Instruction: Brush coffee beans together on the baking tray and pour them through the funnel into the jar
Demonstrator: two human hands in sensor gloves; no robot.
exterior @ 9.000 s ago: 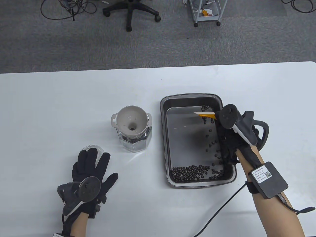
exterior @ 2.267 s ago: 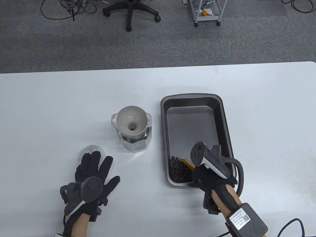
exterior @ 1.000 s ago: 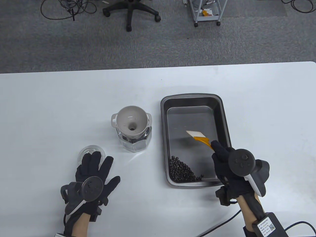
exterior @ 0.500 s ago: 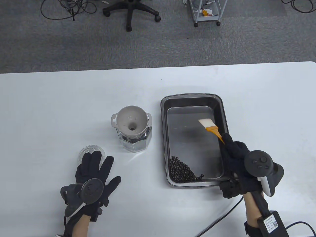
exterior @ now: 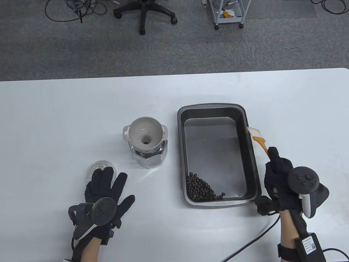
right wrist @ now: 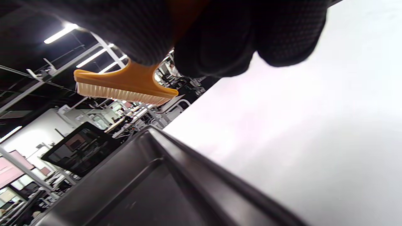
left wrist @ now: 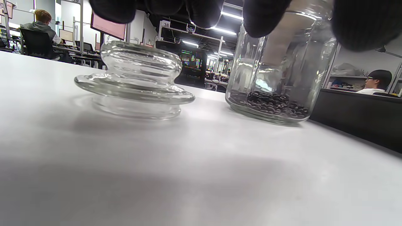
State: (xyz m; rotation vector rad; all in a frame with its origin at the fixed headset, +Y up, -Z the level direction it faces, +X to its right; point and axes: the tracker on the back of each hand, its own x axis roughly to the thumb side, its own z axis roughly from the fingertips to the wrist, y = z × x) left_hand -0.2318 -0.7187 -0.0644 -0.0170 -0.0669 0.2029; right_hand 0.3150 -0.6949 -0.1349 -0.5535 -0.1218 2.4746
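A dark baking tray (exterior: 252, 163) (right wrist: 176, 175) lies right of centre, with coffee beans (exterior: 202, 189) heaped in its near-left corner. My right hand (exterior: 278, 174) grips the orange handle of a white-bristled brush (exterior: 257, 137) (right wrist: 125, 84), which hangs just past the tray's right rim. A glass jar (exterior: 148, 158) (left wrist: 279, 78) with a beige funnel (exterior: 145, 134) on top holds some beans. My left hand (exterior: 105, 188) lies flat on the table, fingers straight, fingertips (left wrist: 204, 11) by the glass lid (exterior: 99, 167) (left wrist: 135, 81).
A cable (exterior: 253, 237) trails from my right wrist across the table's near edge. Beyond the far edge stand an office chair (exterior: 144, 12) and a wheeled cart (exterior: 229, 12) on carpet.
The brush swept the beans into the tray's near-left corner, then my right hand lifted it and carried it rightward, off the tray and over its right rim. The left hand barely moved.
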